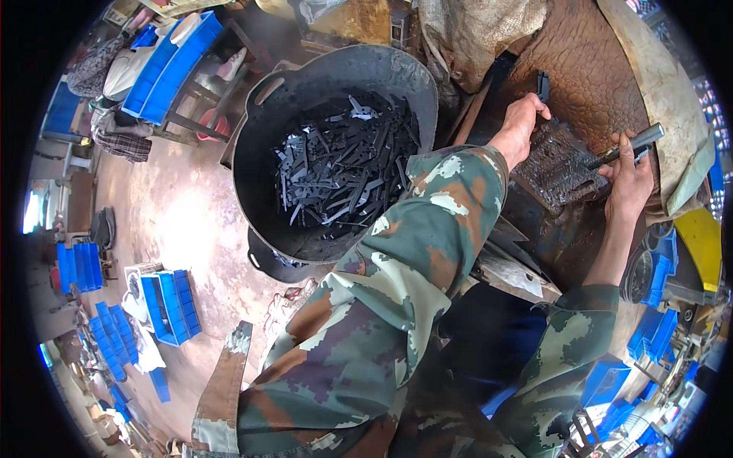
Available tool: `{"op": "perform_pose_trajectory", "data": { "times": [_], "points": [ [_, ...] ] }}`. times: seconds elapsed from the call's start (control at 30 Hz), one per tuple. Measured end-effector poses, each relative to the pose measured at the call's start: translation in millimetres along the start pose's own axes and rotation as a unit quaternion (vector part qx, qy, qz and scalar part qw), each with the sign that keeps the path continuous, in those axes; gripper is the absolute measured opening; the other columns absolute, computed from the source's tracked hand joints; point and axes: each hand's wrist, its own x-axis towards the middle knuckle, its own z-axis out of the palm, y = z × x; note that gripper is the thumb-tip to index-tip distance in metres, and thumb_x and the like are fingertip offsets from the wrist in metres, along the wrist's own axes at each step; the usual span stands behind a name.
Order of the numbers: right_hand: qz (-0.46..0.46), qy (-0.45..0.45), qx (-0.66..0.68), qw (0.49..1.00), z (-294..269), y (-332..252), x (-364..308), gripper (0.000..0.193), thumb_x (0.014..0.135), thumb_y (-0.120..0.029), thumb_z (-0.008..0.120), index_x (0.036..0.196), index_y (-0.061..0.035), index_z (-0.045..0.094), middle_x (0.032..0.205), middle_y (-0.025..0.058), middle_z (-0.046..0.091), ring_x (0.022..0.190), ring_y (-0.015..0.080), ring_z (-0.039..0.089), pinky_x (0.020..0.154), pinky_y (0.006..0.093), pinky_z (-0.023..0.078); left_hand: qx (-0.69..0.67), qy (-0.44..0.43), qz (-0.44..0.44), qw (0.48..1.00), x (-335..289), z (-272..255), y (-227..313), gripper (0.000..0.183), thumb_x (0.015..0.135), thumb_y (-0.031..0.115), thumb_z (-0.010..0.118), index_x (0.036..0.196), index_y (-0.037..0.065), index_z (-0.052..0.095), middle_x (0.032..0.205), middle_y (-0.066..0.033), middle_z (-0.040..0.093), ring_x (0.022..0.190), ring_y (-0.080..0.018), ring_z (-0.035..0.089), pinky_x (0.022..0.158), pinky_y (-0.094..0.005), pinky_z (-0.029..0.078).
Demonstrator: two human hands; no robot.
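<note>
Upper right: left hand (pixel 521 126) pinches a dark strip (pixel 543 84) above the block (pixel 561 164), right hand (pixel 630 179) fisted round a rod (pixel 626 146); pan (pixel 336 153) sits center.

Second dark round metal pan (pixel 271 263) mostly hidden under the big black pan (pixel 259 145). Left hand (pixel 519 126) covers the lower end of a thin dark metal strip (pixel 543 84). Blue plastic bins (pixel 649 336) cut off at right rim, blurred.
</note>
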Motion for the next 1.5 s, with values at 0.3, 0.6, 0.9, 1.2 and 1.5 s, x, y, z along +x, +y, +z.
{"op": "perform_pose_trajectory", "data": {
  "times": [0.3, 0.6, 0.9, 1.2, 1.5],
  "points": [
    [-0.006, 0.004, -0.012, 1.000, 2.6, -1.0, -2.6, 0.035, 0.098, -0.021, 0.062, 0.124, 0.0024, 0.058, 0.102, 0.0093, 0.070, 0.055, 0.0028, 0.044, 0.049, 0.0231, 0.052, 0.020, 0.002, 0.019, 1.000, -2.9, -2.5, -1.2, 0.018, 0.077, 0.023, 0.057, 0.065, 0.010, 0.059, 0.076, -0.0006, 0.051, 0.078, -0.0150, 0.041, 0.074, -0.0318, 0.033],
    [-0.006, 0.011, -0.003, 1.000, 1.7, 0.9, -1.1, 0.033, 0.097, -0.021, 0.064, 0.122, 0.0009, 0.059, 0.101, 0.0080, 0.070, 0.056, 0.0034, 0.046, 0.048, 0.0230, 0.052, 0.044, 0.014, -0.011, 0.999, -11.1, 1.4, -0.8, 0.022, 0.079, 0.024, 0.055, 0.063, 0.010, 0.060, 0.074, -0.0015, 0.051, 0.076, -0.0162, 0.041, 0.076, -0.0308, 0.032],
    [-0.016, 0.006, 0.002, 1.000, -1.5, 3.5, 0.5, 0.032, 0.096, -0.021, 0.064, 0.119, -0.0003, 0.059, 0.100, 0.0071, 0.070, 0.055, 0.0035, 0.045, 0.047, 0.0235, 0.052, 0.148, 0.034, 0.104, 0.983, -29.3, 6.2, -4.3, 0.023, 0.080, 0.017, 0.051, 0.064, 0.003, 0.060, 0.083, -0.0135, 0.063, 0.083, -0.0263, 0.056, 0.080, -0.0353, 0.041],
    [0.007, 0.025, 0.024, 0.999, -5.7, -12.1, -30.3, 0.022, 0.096, -0.022, 0.065, 0.108, -0.0035, 0.066, 0.065, -0.0070, 0.048, 0.049, 0.0010, 0.037, 0.046, 0.0212, 0.047, 0.336, 0.026, 0.188, 0.922, -80.2, 31.1, 36.1, 0.034, 0.088, 0.026, 0.043, 0.084, -0.001, 0.063, 0.078, -0.0168, 0.069, 0.082, -0.0309, 0.068, 0.081, -0.0399, 0.049],
    [0.031, -0.177, -0.106, 0.978, -55.1, -41.3, -149.9, 0.024, 0.086, -0.002, 0.070, 0.109, 0.0003, 0.067, 0.105, 0.0061, 0.066, 0.067, 0.0081, 0.056, 0.049, 0.0221, 0.048, 0.412, -0.100, 0.160, 0.891, -113.4, 18.8, 55.1, 0.031, 0.083, 0.029, 0.061, 0.079, 0.000, 0.068, 0.064, -0.0085, 0.065, 0.062, -0.0165, 0.064, 0.060, -0.0327, 0.049]
  ]
}}
